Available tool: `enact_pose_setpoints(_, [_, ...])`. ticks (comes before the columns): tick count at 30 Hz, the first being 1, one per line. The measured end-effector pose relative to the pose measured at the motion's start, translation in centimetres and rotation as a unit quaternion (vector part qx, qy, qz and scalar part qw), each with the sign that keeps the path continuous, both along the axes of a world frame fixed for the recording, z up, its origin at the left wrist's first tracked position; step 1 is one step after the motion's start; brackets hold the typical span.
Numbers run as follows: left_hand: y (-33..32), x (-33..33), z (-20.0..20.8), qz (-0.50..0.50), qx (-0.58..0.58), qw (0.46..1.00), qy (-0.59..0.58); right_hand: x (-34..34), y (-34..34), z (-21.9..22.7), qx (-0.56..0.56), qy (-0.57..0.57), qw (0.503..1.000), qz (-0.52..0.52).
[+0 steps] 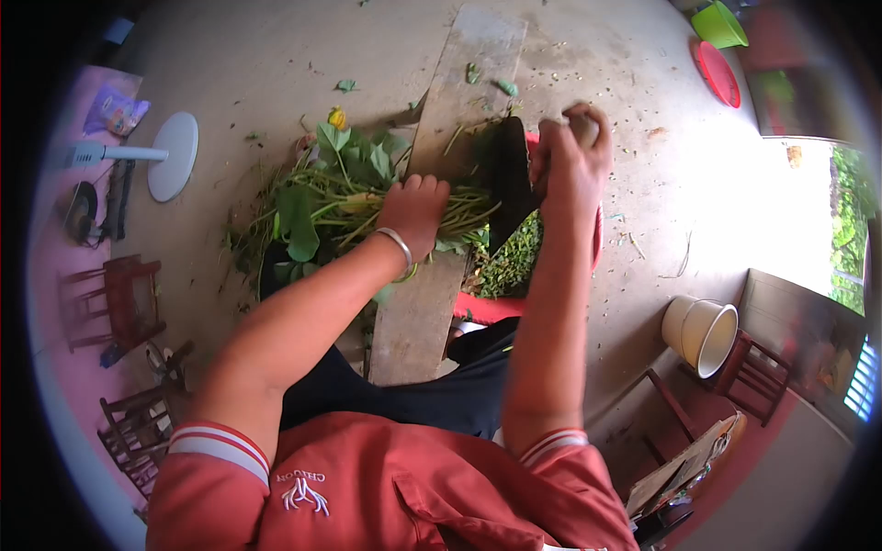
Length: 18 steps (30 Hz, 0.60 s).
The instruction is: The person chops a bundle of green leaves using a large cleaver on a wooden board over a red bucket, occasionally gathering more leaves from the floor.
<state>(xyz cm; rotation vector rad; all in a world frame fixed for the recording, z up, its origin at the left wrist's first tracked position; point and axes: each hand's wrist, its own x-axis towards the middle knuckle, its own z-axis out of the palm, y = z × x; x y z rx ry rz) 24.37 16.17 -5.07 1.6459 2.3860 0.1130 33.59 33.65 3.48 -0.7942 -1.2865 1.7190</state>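
Observation:
A bundle of leafy green stems [344, 197] lies across a wooden board [409, 321]. My left hand [415, 214] presses down on the bundle, its fingers curled over the stems. On its right, the cut ends stick out past the board's edge. My right hand [571, 156] is closed round the handle of a large dark-bladed knife [512, 188], with the blade close to the stem ends. I cannot tell whether the blade touches them. Below the blade, chopped greens [508, 260] fill a red basin [491, 307], partly hidden by my right arm and the knife.
Leaf scraps and cut bits litter the concrete floor. A white bucket [700, 334] stands at the right, near a wooden chair [755, 375]. A red basin [718, 73] and a green bucket [719, 25] are at the far right. A white round-based stand [173, 157] and wooden chairs [115, 303] line the left.

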Motion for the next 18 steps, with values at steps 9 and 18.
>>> enact_pose_setpoints(9, [-1.0, -1.6, 1.2, -0.073, -0.019, 0.996, -0.056, 0.7, 1.0, -0.1, -0.066, -0.114, 0.991, 0.01])
enact_pose_setpoints(18, [1.1, -0.4, 1.9, -0.034, -0.05, 0.996, -0.059, -4.4, 8.7, 2.1, -0.066, -0.157, 0.984, 0.051])
